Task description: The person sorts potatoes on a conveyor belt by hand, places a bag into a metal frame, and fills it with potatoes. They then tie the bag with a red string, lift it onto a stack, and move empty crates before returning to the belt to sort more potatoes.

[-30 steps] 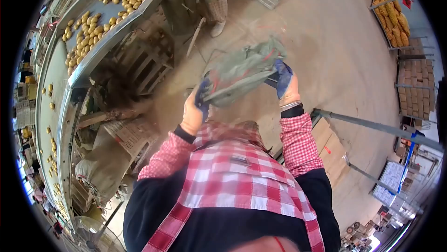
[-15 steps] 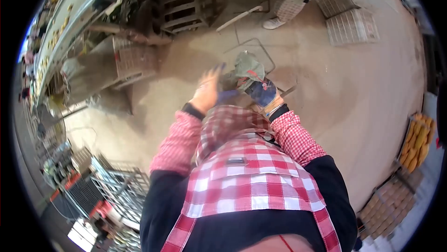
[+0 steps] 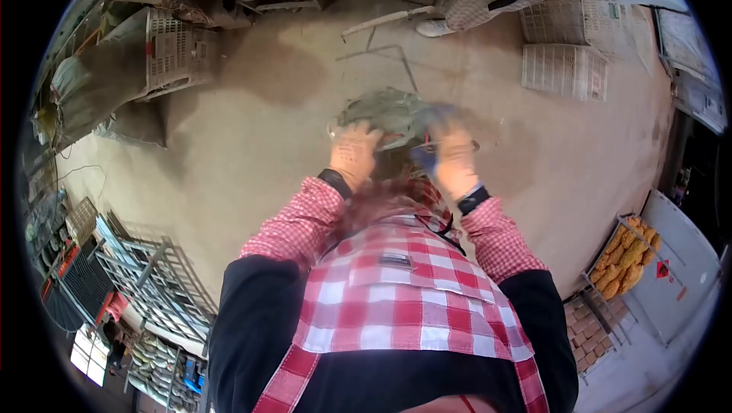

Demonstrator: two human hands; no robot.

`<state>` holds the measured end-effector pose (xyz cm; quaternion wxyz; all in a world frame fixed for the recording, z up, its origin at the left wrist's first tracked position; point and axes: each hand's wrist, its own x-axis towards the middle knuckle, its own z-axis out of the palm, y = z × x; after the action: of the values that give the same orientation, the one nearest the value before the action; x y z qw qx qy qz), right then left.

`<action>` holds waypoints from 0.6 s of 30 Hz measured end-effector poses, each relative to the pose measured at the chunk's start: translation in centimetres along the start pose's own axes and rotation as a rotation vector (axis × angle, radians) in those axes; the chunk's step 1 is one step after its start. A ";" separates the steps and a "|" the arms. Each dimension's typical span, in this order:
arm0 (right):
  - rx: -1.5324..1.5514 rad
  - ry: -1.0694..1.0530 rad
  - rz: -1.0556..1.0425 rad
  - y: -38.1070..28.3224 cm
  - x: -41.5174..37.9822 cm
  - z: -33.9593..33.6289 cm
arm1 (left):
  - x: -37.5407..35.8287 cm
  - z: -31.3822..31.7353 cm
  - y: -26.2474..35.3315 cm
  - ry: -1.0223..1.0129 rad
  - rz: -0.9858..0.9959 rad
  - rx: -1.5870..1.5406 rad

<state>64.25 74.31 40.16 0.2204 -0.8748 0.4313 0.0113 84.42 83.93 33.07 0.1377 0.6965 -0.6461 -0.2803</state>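
A crumpled grey-green cloth [image 3: 385,112], perhaps a bag, stretches between my two hands in front of my checked apron. My left hand [image 3: 354,155], in a peach-backed work glove, has its fingers curled over the cloth's near left edge. At the right end is my right hand [image 3: 454,160], gloved with blue on the finger side and blurred by motion, so its fingers do not show clearly. A little red shows along the cloth's near edge. Below it, between my wrists, a dark gap is partly hidden by the apron.
A bent metal frame [image 3: 393,54] stands on the floor beyond the cloth. White plastic crates [image 3: 564,70] sit at the upper right near another person's leg [image 3: 469,12]. Filled sacks [image 3: 99,85] lie at left, metal racks [image 3: 156,268] lower left, yellow-orange goods [image 3: 627,259] at right.
My left hand has come in onto the cloth, which is now spread wider between both hands. My right hand has shifted slightly right. The view has turned, so the surroundings sit differently.
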 end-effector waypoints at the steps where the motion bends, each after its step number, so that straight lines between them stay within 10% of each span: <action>1: -0.184 -0.152 -0.060 -1.5 0.4 0.9 | 0.1 0.4 0.7 -0.044 -0.002 -0.057; 12: -0.092 -0.253 -0.197 9.2 11.3 4.4 | 3.4 0.4 -3.7 0.117 -0.595 0.208; 15: -0.243 -0.400 0.206 11.6 18.1 5.3 | 7.6 1.5 -6.3 0.349 -0.596 0.203; 18: 0.122 -0.257 0.156 14.5 23.6 6.6 | 11.5 0.1 -8.1 0.223 -0.766 -0.156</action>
<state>69.11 51.52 23.83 0.3250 -0.8150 0.4661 0.1139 91.14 73.71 25.98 0.1450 0.9005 -0.2977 -0.2820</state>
